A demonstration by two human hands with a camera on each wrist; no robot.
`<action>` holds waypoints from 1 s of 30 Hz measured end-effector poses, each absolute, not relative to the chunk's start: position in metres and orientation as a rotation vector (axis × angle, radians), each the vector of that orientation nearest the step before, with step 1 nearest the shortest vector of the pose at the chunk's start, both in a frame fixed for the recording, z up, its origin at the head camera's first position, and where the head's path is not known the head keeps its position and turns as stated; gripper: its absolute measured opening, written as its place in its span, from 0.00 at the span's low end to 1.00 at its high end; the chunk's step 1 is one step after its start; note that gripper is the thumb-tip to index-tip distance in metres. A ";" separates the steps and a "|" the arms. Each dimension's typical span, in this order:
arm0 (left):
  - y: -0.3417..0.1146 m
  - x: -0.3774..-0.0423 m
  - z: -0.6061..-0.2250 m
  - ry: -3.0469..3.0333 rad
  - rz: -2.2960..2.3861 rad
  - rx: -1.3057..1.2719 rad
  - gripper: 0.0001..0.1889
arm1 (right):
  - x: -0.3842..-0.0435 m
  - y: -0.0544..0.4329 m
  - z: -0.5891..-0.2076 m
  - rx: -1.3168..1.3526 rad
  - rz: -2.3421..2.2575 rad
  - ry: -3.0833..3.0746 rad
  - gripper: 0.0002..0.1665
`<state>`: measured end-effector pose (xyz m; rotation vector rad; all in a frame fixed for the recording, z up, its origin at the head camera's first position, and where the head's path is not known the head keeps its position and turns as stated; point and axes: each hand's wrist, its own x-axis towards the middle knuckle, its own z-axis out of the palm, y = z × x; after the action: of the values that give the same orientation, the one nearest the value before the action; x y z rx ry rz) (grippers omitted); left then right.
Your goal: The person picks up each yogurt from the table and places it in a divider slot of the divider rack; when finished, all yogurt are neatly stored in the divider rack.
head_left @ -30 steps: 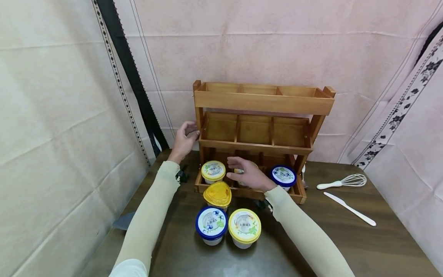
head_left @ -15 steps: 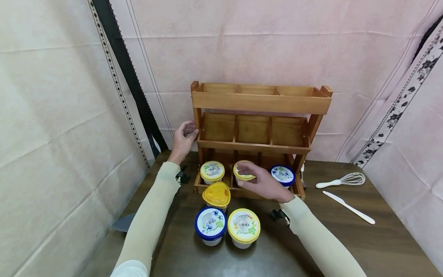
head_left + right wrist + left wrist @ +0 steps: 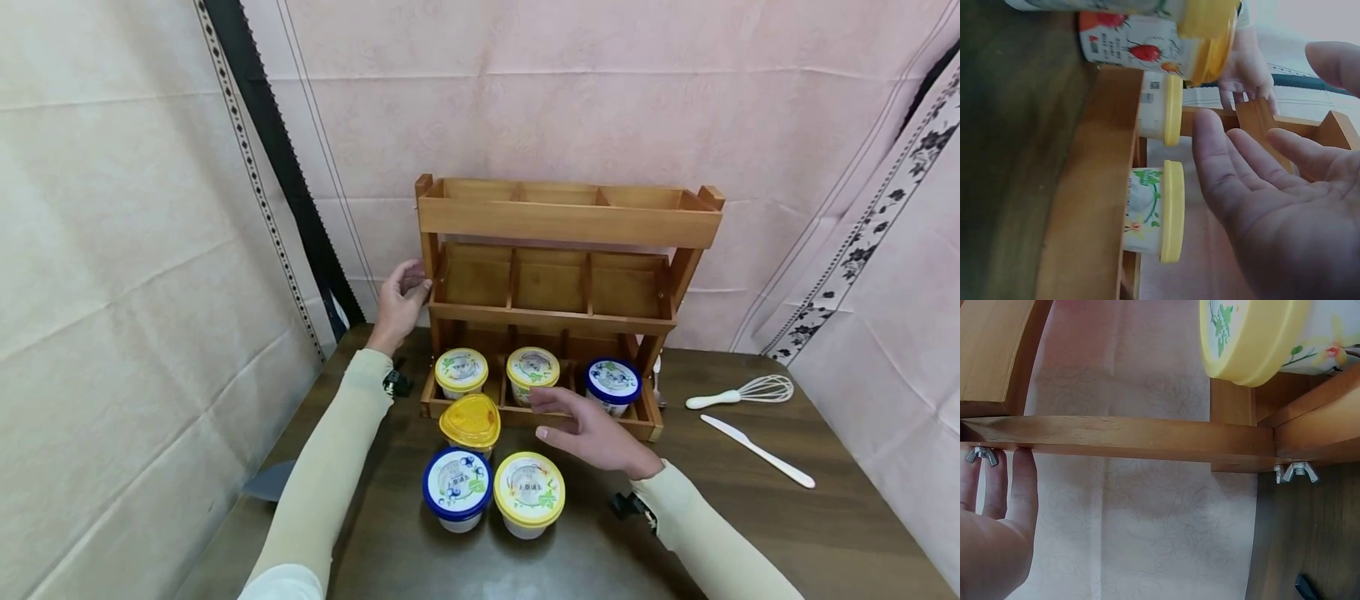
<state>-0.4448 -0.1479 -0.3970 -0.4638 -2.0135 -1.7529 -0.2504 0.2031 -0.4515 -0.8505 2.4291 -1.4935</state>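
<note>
My left hand point(image 3: 400, 307) rests at the left side post of a wooden three-tier shelf point(image 3: 570, 223). In the left wrist view its straight fingers point(image 3: 1022, 487) touch the post beside a wing nut point(image 3: 983, 454). My right hand point(image 3: 596, 433) hovers with fingers spread and nothing held, in front of the bottom tier. Closest to its fingertips is a yellow-lidded tub point(image 3: 532, 367) in the middle compartment. Another yellow-lidded tub point(image 3: 461, 369) sits in the left compartment, and a blue-lidded tub point(image 3: 613, 379) in the right one.
In front of the shelf stand a tub with an orange-yellow, rounded-triangular lid point(image 3: 471, 421), a blue-lidded tub point(image 3: 457, 483) and a yellow-lidded tub point(image 3: 529, 490). A whisk point(image 3: 742, 392) and a white knife point(image 3: 757, 451) lie at the right. Curtains hang behind and at both sides.
My right hand has drawn back from over the middle tub toward the front right, uncovering that tub's lid. The left hand has stayed at the shelf's post.
</note>
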 end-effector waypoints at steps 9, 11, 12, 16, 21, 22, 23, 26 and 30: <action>-0.142 -0.421 -0.384 -2.018 -1.781 -0.461 0.22 | -0.228 0.209 -0.461 -0.923 -1.483 2.403 0.33; -0.142 -0.426 -0.388 -2.006 -1.784 -0.453 0.22 | -0.223 0.209 -0.464 -0.941 -1.477 2.380 0.35; -0.143 -0.429 -0.390 -1.995 -1.788 -0.452 0.22 | -0.222 0.209 -0.466 -0.949 -1.465 2.376 0.35; -0.145 -0.442 -0.397 -1.980 -1.780 -0.460 0.22 | -0.217 0.211 -0.472 -0.941 -1.395 2.389 0.37; -0.148 -0.447 -0.400 -1.968 -1.809 -0.489 0.22 | -0.212 0.213 -0.480 -0.949 -1.379 2.363 0.39; -0.149 -0.447 -0.400 -1.963 -1.815 -0.491 0.22 | -0.211 0.213 -0.482 -0.959 -1.388 2.346 0.40; -0.150 -0.447 -0.400 -1.959 -1.817 -0.494 0.22 | -0.210 0.213 -0.483 -0.978 -1.396 2.329 0.40; -0.150 -0.446 -0.399 -1.947 -1.824 -0.502 0.22 | -0.207 0.212 -0.486 -1.031 -1.400 2.294 0.44; -0.149 -0.445 -0.399 -1.958 -1.819 -0.502 0.22 | -0.204 0.213 -0.490 -1.032 -1.371 2.303 0.48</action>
<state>-0.4453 -0.1490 -0.3994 -0.5024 -1.9577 -1.8191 -0.2043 0.2126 -0.4902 -1.0317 2.3034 -1.3706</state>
